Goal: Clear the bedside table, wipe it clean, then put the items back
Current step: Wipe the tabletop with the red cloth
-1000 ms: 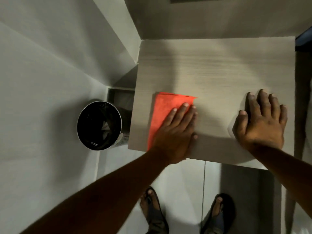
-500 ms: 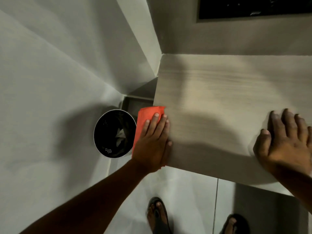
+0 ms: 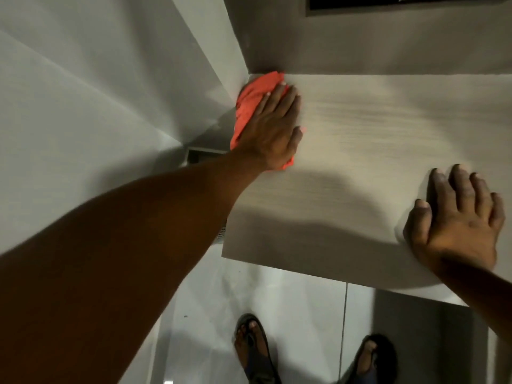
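Observation:
The bedside table (image 3: 374,151) has a pale wood-grain top with nothing standing on it. An orange cloth (image 3: 250,102) lies at its far left corner, against the wall. My left hand (image 3: 273,128) presses flat on the cloth, covering most of it, with the fingers pointing toward the back wall. My right hand (image 3: 457,217) rests palm down on the table's near right part, fingers spread, holding nothing.
White walls meet at the corner left of the table. A dark frame (image 3: 401,4) hangs on the back wall above it. My left forearm hides the bin beside the table. My sandalled feet (image 3: 255,347) stand on the glossy tiled floor below.
My left hand has slid the cloth from the table's near left edge up to the far left corner. The view has shifted so the bin is now hidden behind my arm.

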